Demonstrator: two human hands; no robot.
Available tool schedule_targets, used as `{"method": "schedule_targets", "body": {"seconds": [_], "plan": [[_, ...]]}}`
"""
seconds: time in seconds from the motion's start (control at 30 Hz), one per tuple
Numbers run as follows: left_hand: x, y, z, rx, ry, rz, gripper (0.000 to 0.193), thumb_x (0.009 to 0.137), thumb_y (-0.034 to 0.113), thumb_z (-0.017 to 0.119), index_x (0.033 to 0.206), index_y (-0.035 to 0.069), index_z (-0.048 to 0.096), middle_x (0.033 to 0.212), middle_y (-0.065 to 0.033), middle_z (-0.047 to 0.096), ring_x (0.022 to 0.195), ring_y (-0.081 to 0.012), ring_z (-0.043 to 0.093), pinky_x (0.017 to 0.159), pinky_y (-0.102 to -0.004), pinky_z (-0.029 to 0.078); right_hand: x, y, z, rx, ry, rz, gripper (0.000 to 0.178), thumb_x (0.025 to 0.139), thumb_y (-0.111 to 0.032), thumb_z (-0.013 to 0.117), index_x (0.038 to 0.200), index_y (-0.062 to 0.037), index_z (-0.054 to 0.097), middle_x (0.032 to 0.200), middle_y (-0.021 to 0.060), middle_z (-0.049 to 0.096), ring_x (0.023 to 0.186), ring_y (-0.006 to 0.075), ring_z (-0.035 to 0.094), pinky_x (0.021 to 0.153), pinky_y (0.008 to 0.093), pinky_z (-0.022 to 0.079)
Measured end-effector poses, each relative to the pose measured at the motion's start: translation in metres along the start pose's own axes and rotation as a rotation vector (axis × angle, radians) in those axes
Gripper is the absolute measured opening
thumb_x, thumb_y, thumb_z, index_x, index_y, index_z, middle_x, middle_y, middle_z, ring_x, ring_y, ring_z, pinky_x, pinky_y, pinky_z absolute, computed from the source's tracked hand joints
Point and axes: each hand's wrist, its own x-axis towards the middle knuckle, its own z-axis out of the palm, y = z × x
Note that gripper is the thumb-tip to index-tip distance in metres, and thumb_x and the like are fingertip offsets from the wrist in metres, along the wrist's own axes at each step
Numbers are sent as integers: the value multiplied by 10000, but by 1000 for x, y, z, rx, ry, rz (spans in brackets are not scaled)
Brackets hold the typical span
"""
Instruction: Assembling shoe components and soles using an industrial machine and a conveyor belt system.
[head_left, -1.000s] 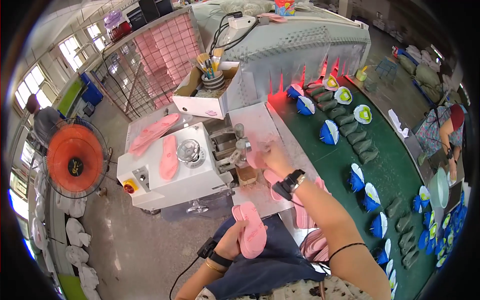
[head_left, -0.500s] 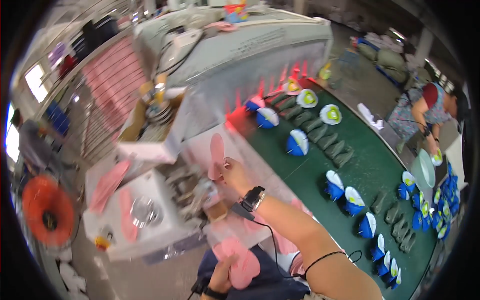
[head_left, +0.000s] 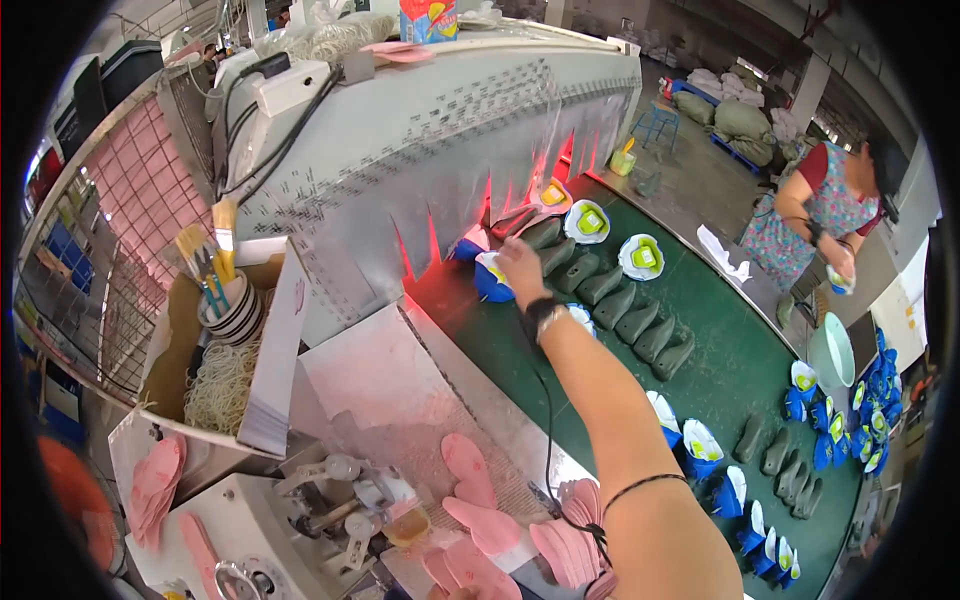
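Note:
My right hand (head_left: 522, 272) reaches over the green conveyor belt, its fingers closed at the edge of a blue-and-white shoe upper (head_left: 491, 284) beside the red-lit opening. Part of that upper is hidden by the hand. At the lower edge, only the fingers of my left hand (head_left: 462, 593) show, against pink insoles (head_left: 478, 568) that they appear to hold. More pink insoles (head_left: 486, 524) lie on the ledge, with a stacked pile (head_left: 568, 540) near my right forearm. Grey-green shoe lasts (head_left: 618, 308) stand in a row right of my hand.
A grey machine housing (head_left: 440, 130) stands over the belt (head_left: 730, 395). An open carton (head_left: 285, 365) holds brushes and string. A small white machine (head_left: 250, 510) stands at lower left. Across the belt, a person (head_left: 810, 215) handles an upper near a pale green basin (head_left: 832, 350).
My right hand has moved from the ledge up and right to the upper on the belt, and the insole it held is no longer in it. My left hand now sits mostly below the view.

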Motion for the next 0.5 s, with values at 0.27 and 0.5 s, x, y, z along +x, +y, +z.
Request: {"method": "schedule_targets", "body": {"seconds": [0.27,0.5], "plan": [[-25,-9,-17,-150,-223,201,509,903,12,566,1378,29,384,1254,-86,546,1134,-198,571,956,-353,494,-372,-317,-91,-174,-1000,261,328,923,-356,630,935,-30,666,664,58,527,681,86,505,618,298,444],[-69,-38,-33,-218,-124,125,274,929,140,554,1155,-14,554,1027,-122,653,906,-230,652,831,-357,538,-427,-314,-85,80,-689,582,319,873,-327,689,881,-11,639,740,-12,569,680,51,511,563,239,415]]}}
